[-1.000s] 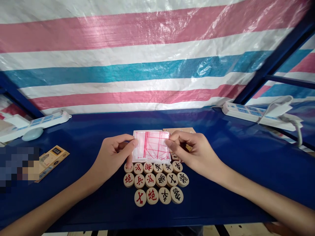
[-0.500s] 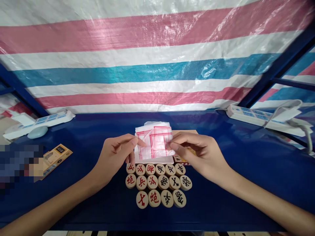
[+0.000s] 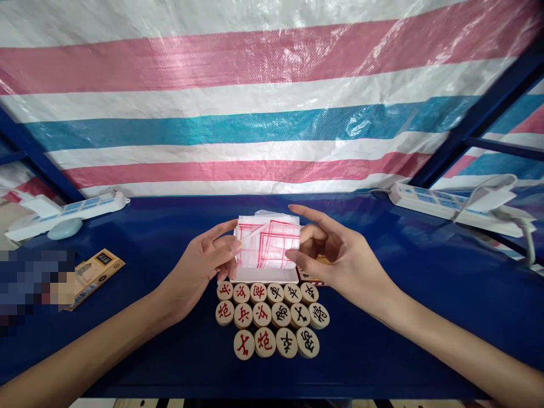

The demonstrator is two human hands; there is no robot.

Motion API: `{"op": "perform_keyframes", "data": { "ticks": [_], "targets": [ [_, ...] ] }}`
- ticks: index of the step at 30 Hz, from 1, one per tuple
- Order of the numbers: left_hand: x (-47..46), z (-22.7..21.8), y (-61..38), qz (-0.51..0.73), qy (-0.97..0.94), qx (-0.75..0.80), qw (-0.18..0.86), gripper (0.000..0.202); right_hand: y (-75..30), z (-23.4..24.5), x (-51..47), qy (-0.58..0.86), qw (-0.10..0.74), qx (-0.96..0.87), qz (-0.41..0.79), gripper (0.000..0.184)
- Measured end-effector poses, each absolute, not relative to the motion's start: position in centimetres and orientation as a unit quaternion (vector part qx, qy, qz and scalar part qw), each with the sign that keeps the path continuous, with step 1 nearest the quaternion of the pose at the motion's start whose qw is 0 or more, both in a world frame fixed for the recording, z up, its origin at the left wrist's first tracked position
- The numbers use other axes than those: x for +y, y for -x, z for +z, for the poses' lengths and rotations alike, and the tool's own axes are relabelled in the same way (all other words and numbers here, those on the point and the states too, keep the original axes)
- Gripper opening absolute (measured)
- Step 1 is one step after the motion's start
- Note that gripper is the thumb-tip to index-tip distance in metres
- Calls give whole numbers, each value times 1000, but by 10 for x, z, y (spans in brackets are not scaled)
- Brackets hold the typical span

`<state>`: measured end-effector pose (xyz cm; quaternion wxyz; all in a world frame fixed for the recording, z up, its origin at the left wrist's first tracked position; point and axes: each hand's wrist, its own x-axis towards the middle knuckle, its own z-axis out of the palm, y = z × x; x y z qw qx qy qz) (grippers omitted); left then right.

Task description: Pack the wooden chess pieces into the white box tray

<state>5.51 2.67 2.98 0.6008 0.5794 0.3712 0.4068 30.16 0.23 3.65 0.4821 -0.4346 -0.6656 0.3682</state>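
A folded thin white plastic sheet printed with red grid lines is lifted above a white box. My left hand pinches its left edge between thumb and fingers. My right hand pinches its right edge with the thumb, its other fingers stretched out. Just in front of the box, several round wooden chess pieces with red and black characters lie in three rows on the blue table.
A tan box lid lies partly hidden behind my right hand. A card packet lies at the left. White power strips sit at the back left and back right. A striped tarp hangs behind.
The sheet has been lifted a little off the box and partly unfolded. My right hand's fingers have spread out and risen.
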Motion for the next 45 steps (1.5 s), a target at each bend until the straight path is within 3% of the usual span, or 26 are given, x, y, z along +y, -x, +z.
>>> {"op": "perform_keyframes", "data": {
  "ticks": [3, 9, 18, 32, 45],
  "targets": [
    [26, 32, -53, 380, -626, 409, 545, 24, -302, 38, 1, 436, 466, -667, 386, 54],
    [24, 42, -51, 395, -664, 427, 469, 25, -303, 41, -1, 427, 447, -666, 418, 9],
    [25, 36, -49, 409, -633, 378, 538, 24, -307, 50, -3, 446, 448, -678, 375, 20],
    [25, 28, -46, 445, -717, 340, 415, 26, -309, 44, 1, 447, 440, -741, 239, 23],
    [24, 30, -46, 439, -709, 359, 419, 23, -311, 44, -1, 444, 434, -742, 254, 16]
  ]
}}
